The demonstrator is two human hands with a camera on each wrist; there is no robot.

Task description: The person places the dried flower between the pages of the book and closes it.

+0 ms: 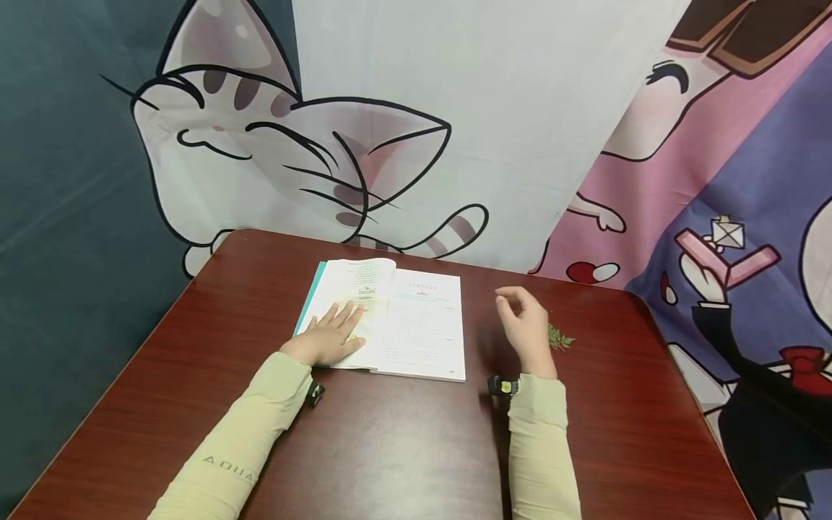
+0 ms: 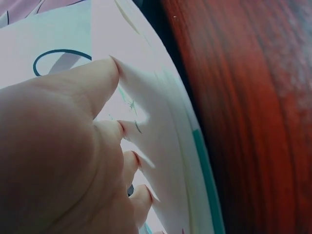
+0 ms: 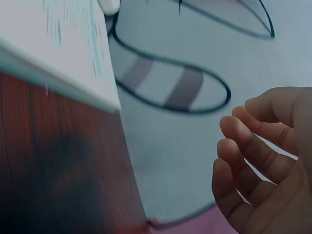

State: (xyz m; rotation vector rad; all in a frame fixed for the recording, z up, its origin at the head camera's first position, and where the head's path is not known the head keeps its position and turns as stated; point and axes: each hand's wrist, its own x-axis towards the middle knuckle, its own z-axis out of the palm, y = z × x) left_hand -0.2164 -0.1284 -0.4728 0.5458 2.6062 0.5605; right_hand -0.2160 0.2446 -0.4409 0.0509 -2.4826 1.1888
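Note:
An open book [image 1: 422,332] with a teal cover edge lies on the brown table. My left hand [image 1: 330,338] rests spread on its left page, and in the left wrist view the fingertips of this hand [image 2: 63,141] touch the paper. To the right of the book, my right hand [image 1: 525,325] is raised above the table with loosely bent fingers. Nothing shows between the thumb and fingers of that hand [image 3: 265,156] in the right wrist view. A green leafy sprig [image 1: 560,337] lies just right of it, partly hidden by the hand.
The brown table [image 1: 403,448] reaches back to a hanging cloth [image 1: 520,130] printed with a cartoon cat and other figures. Each wrist wears a small black camera, one showing below the left hand and one beside the right sleeve [image 1: 542,433].

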